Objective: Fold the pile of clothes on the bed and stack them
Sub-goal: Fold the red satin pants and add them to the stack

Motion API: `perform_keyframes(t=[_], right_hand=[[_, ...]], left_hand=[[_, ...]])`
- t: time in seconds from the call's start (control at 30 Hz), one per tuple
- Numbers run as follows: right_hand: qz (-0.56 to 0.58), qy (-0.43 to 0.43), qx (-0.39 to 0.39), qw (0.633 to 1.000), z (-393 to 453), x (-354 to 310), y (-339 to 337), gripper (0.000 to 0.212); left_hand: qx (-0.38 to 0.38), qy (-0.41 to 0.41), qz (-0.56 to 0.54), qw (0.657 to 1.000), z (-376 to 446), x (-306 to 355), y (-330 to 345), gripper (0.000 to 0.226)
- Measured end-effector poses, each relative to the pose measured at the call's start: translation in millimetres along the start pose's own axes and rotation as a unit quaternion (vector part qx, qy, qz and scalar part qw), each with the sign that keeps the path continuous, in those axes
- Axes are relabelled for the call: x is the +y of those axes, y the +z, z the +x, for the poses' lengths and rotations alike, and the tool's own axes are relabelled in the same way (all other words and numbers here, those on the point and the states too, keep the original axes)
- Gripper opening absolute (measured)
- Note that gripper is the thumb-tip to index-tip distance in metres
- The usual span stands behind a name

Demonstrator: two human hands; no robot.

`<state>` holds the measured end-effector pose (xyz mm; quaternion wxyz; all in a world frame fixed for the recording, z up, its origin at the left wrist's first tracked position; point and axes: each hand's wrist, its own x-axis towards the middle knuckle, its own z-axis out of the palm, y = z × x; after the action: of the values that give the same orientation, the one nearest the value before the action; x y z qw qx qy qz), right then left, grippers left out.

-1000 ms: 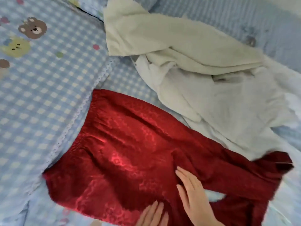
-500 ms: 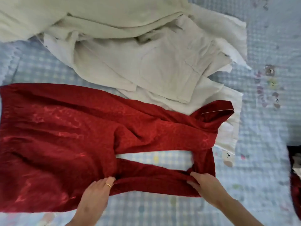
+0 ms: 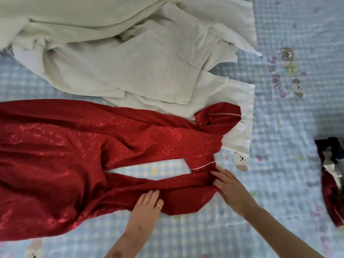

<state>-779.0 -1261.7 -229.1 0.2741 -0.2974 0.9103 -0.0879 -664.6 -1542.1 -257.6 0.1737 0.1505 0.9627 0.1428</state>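
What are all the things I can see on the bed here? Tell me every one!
red trousers: one, shiny dark red, spread flat across the left and middle
pale clothes: a rumpled heap, cream and white, at the top, partly under one red leg
dark bundle: one, red and black, at the right edge, blurred
bedsheet: one, blue checks with small bear prints, under everything
ring: one, gold, on a left finger
left hand: flat on the near red leg
right hand: flat on that leg's cuff
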Motion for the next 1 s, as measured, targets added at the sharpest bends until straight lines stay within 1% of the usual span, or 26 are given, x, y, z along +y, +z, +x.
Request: perform_keyframes(t=[0.03, 0.07, 0.13, 0.17, 0.23, 0.27, 0.3, 0.33, 0.37, 0.4, 0.43, 0.5, 0.53, 0.57, 0.6, 0.63, 0.67, 0.7, 0.73, 0.77, 0.8, 0.83, 0.87, 0.93, 0.97, 1.0], right_hand=[[0.041, 0.021, 0.012, 0.999, -2.9, 3.5, -5.7, 0.012], [0.088, 0.052, -0.001, 0.995, -10.5, 8.3, -13.6, 0.009], [0.185, 0.117, -0.028, 0.975, -34.3, 22.5, -39.2, 0.014], [0.228, 0.145, -0.036, 0.962, -45.9, 29.6, -56.3, 0.017], [0.288, 0.173, -0.042, 0.941, -59.7, 42.2, -83.9, 0.019], [0.292, 0.173, -0.025, 0.94, -62.6, 50.1, -92.3, 0.019], [0.288, 0.176, 0.006, 0.941, -61.8, 57.7, -96.8, 0.017], [0.287, 0.18, 0.056, 0.939, -59.2, 64.4, -97.0, 0.014], [0.299, 0.188, 0.11, 0.929, -55.6, 69.1, -94.9, 0.017], [0.319, 0.199, 0.148, 0.915, -52.5, 72.9, -88.5, 0.026], [0.322, 0.21, 0.16, 0.909, -52.2, 78.8, -77.9, 0.036], [0.281, 0.25, 0.115, 0.92, -57.7, 90.9, -49.5, 0.056], [0.266, 0.268, 0.089, 0.921, -62.4, 94.9, -35.6, 0.061], [0.271, 0.27, 0.076, 0.921, -66.0, 95.5, -22.7, 0.061], [0.292, 0.25, 0.075, 0.92, -68.6, 93.3, -11.9, 0.059], [0.321, 0.224, 0.084, 0.916, -67.9, 88.5, -3.8, 0.061], [0.348, 0.208, 0.093, 0.909, -64.0, 83.3, 2.4, 0.061], [0.364, 0.202, 0.101, 0.903, -58.3, 78.3, 7.7, 0.056], [0.368, 0.204, 0.111, 0.9, -53.3, 73.0, 10.6, 0.044], [0.369, 0.21, 0.129, 0.896, -50.1, 69.3, 9.9, 0.029], [0.376, 0.217, 0.149, 0.888, -50.1, 68.2, 5.5, 0.017], [0.385, 0.228, 0.168, 0.878, -54.6, 70.6, -1.9, 0.012], [0.38, 0.24, 0.19, 0.873, -62.8, 75.4, -12.1, 0.016], [0.344, 0.247, 0.25, 0.871, -85.1, 91.7, -38.2, 0.026], [0.324, 0.247, 0.284, 0.868, -96.4, 102.0, -52.5, 0.028], [0.306, 0.247, 0.314, 0.864, -106.1, 113.2, -64.9, 0.028]], left_hand=[[0.009, -0.013, -0.009, 1.0, 3.8, 0.6, -3.1, 0.058], [0.016, -0.019, -0.016, 1.0, 5.2, 2.1, -7.7, 0.054], [0.062, -0.01, -0.03, 0.998, 3.5, 14.8, -13.9, 0.033], [0.086, 0.0, -0.042, 0.995, 1.6, 23.6, -14.4, 0.029], [0.099, 0.015, -0.068, 0.993, -2.7, 44.2, -16.4, 0.041], [0.094, 0.017, -0.076, 0.993, -3.5, 57.6, -19.5, 0.044], [0.106, 0.033, -0.087, 0.99, -4.2, 69.0, -17.6, 0.044], [0.095, 0.037, -0.099, 0.99, -4.6, 79.1, -18.7, 0.044], [0.078, 0.045, -0.1, 0.991, -4.8, 86.6, -14.0, 0.045], [0.04, 0.041, -0.088, 0.994, -5.1, 91.4, -13.4, 0.047], [0.029, 0.034, -0.076, 0.996, -4.3, 96.0, -8.2, 0.048], [0.029, -0.003, -0.043, 0.999, -2.1, 100.4, -0.5, 0.027], [0.015, -0.033, -0.038, 0.999, -0.1, 104.9, -2.0, 0.048], [0.023, -0.041, -0.025, 0.999, 1.5, 108.1, 4.9, 0.062], [0.027, -0.054, -0.023, 0.998, 6.2, 115.5, 2.9, 0.061], [0.041, -0.054, -0.028, 0.997, 13.1, 122.4, 4.0, 0.052], [0.017, -0.061, -0.031, 0.997, 22.2, 129.8, -1.7, 0.05], [-0.009, -0.052, -0.033, 0.998, 33.1, 133.7, 3.4, 0.056], [-0.057, -0.049, -0.027, 0.997, 44.1, 139.7, 4.1, 0.062], [-0.072, -0.05, -0.008, 0.996, 54.6, 145.5, 6.8, 0.063], [-0.088, -0.052, 0.0, 0.995, 63.4, 150.4, 3.0, 0.059], [-0.074, -0.042, 0.012, 0.996, 68.9, 152.8, 6.6, 0.054], [-0.075, -0.036, 0.005, 0.997, 72.6, 155.2, 6.1, 0.049], [-0.038, -0.016, -0.014, 0.999, 71.6, 158.1, 9.4, 0.034], [-0.017, -0.001, -0.025, 1.0, 68.1, 158.8, 15.2, 0.032], [-0.019, -0.001, -0.026, 0.999, 64.0, 160.9, 15.0, 0.036]])
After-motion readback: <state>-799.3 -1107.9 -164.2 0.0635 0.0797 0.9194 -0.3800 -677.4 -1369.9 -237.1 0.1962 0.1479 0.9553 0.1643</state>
